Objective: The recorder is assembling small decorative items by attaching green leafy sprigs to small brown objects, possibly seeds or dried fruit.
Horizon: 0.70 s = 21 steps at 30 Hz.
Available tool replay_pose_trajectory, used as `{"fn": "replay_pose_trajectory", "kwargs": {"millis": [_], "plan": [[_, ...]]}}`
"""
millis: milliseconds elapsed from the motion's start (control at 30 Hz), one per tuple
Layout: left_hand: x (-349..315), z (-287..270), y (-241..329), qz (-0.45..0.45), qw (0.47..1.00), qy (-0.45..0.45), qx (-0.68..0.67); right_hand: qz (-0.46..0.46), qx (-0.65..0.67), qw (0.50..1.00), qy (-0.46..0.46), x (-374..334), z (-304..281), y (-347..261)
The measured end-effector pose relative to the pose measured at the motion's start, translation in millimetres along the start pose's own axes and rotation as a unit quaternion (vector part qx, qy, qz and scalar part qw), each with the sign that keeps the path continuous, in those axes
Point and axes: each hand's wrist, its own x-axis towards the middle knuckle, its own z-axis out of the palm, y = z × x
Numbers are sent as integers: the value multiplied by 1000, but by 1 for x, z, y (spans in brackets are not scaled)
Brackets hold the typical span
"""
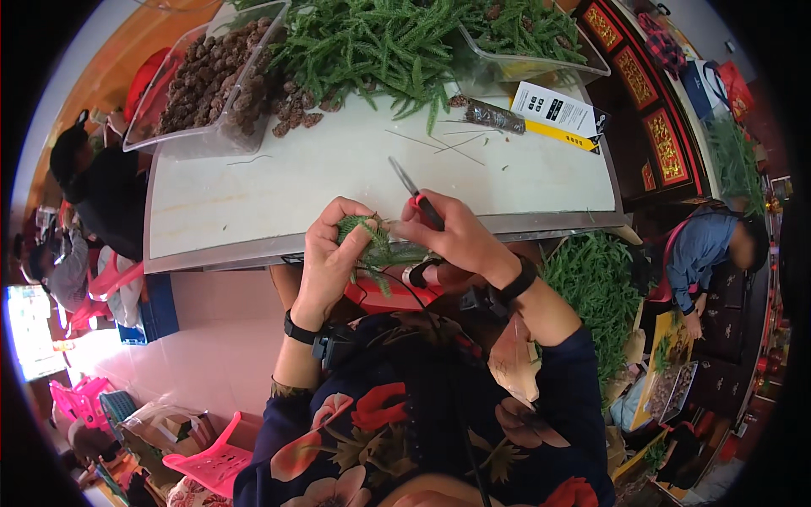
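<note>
Close to the table's near edge, my left hand is closed around a green artificial pine sprig, its needles poking out below the fingers. My right hand grips a slim-bladed tool with red and black handles; I cannot tell whether it is scissors or pliers. The blades point away from me, up and to the left over the table. The right fingertips meet at the sprig's right side, and what they pinch there is too small to make out.
On the white table stand a clear bin of pine cones and a heap of green sprigs. Thin wires, a dark wire bundle and a yellow-black card package lie nearby. A person works at the right.
</note>
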Motion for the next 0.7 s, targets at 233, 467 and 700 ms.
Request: {"fn": "replay_pose_trajectory", "kwargs": {"millis": [233, 467, 700], "plan": [[1, -4, 0, -71, 989, -33, -126, -244, -287, 924, 60, -10, -13, 5], [2, 8, -3, -110, 973, -78, -190, -262, -301, 917, 10, -5, -29, 4], [3, 4, -13, -119, 956, -129, -237, -265, -289, 917, -72, 1, -40, 1]]}}
